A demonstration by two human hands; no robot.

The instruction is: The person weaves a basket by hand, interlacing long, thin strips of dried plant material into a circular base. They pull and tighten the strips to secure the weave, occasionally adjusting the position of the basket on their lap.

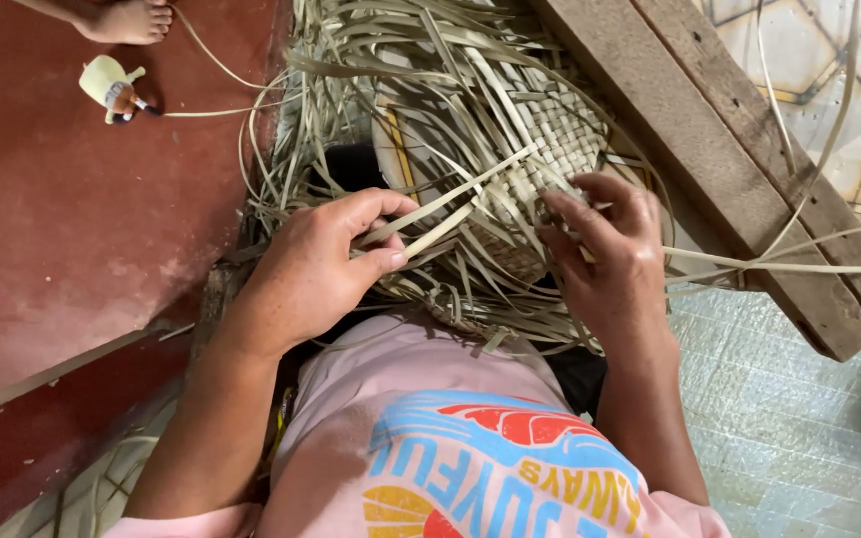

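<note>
The person is weaving a mat (550,139) of pale flat strips, lying in the lap against a slanting wooden plank (729,149); the step in hand looks like interlacing at the woven edge. The left hand (321,264) is pinching two loose strips (440,214) between thumb and fingers. The right hand (605,249) is pressing curled fingers onto the weave, gripping nothing clearly. Tangled strip ends are crowding the edge. Another person's foot (127,18) and a small yellow object (107,85) are lying on the red floor (62,219).
</note>
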